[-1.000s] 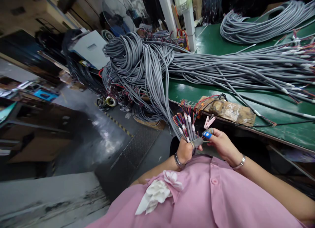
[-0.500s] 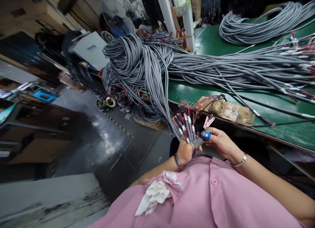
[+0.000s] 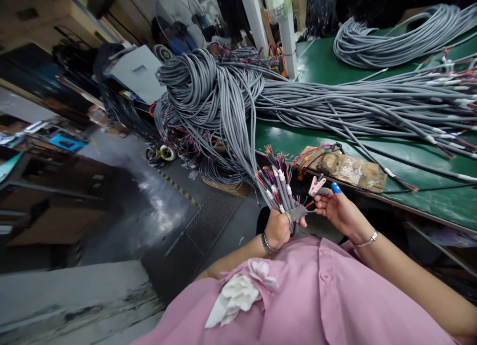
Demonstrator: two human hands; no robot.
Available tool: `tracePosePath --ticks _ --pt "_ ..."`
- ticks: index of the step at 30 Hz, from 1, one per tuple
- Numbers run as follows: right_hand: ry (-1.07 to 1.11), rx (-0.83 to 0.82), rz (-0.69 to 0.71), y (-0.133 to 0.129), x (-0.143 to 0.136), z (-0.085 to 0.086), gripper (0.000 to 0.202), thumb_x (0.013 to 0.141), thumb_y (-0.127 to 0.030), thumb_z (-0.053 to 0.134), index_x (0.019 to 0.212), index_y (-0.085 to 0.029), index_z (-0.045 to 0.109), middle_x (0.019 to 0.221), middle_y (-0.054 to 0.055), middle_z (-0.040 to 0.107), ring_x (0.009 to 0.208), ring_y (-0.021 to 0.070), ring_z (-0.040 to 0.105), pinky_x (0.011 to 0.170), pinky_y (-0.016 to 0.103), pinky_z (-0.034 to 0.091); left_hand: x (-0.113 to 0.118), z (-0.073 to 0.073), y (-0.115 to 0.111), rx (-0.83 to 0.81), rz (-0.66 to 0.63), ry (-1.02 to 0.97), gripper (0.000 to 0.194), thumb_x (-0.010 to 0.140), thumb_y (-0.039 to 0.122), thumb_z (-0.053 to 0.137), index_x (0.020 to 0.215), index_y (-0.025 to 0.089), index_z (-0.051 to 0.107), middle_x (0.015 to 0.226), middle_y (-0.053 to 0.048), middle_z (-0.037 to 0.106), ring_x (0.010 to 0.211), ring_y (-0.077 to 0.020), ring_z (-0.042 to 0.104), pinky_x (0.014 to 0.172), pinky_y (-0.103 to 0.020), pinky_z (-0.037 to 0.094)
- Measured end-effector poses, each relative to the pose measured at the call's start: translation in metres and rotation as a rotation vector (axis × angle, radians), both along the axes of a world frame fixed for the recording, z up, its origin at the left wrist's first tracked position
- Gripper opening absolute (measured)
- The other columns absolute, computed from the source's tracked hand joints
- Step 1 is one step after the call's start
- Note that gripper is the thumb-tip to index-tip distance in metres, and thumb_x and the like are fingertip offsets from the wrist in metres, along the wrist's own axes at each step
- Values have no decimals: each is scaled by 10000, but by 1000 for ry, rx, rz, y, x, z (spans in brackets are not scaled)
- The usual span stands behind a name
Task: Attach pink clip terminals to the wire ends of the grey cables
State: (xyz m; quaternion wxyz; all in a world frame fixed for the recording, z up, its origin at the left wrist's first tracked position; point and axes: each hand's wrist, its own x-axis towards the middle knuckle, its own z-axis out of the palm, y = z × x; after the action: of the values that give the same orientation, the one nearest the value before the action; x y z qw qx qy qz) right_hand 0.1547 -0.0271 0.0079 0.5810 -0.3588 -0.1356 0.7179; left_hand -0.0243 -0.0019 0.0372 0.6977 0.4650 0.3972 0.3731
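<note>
My left hand is wrapped round a bundle of grey cables, whose stripped ends fan upward in many coloured thin wires. A grey wrap covers its thumb or forefinger. Just right of the bundle, my right hand has its thumb, in a blue cover, raised away from the curled fingers. Thin wires from the bundle reach its fingertips; whether they are gripped is too small to tell. A pink clip stands just above those fingers, at the bench edge.
Long grey cables lie across the green bench, some hanging off its left end. A worn wooden block sits at the front edge. Behind lies a cable coil. A white post rises from the bench.
My right hand has drawn slightly right, away from the bundle, and its blue-covered thumb has lifted off the fingers. Coloured wires now show between the hands. My left hand keeps its hold.
</note>
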Motion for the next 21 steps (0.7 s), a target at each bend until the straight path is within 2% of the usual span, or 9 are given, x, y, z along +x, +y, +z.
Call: tracePosePath --ticks 2,9,16,21 --pt "3 27 2 8 -1 2 464 821 -636 554 863 -196 696 850 46 648 675 131 570 651 271 493 3 3 2 10 -12 -22 245 718 295 701 556 122 638 497 -32 602 463 -139 556 510 -267 446" --pt "-14 131 -88 19 -14 15 364 777 -535 686 735 -173 687 693 19 633 622 127 561 624 271 477 18 4 7 1 2 -62 272 725 296 700 534 113 638 478 -37 593 443 -124 533 499 -255 432" --pt "5 73 -141 25 -18 10 404 696 -576 736 773 -181 697 624 2 633 550 127 533 560 280 442 19 -1 8 -24 4 -38 304 724 339 707 535 112 637 459 -31 573 423 -121 521 486 -255 432" --pt "-7 85 -176 27 -21 7 403 710 -575 725 759 -177 681 629 7 633 540 126 522 546 278 424 20 -4 8 -5 -4 -21 303 730 342 702 544 112 639 461 -30 572 428 -116 519 483 -247 427"
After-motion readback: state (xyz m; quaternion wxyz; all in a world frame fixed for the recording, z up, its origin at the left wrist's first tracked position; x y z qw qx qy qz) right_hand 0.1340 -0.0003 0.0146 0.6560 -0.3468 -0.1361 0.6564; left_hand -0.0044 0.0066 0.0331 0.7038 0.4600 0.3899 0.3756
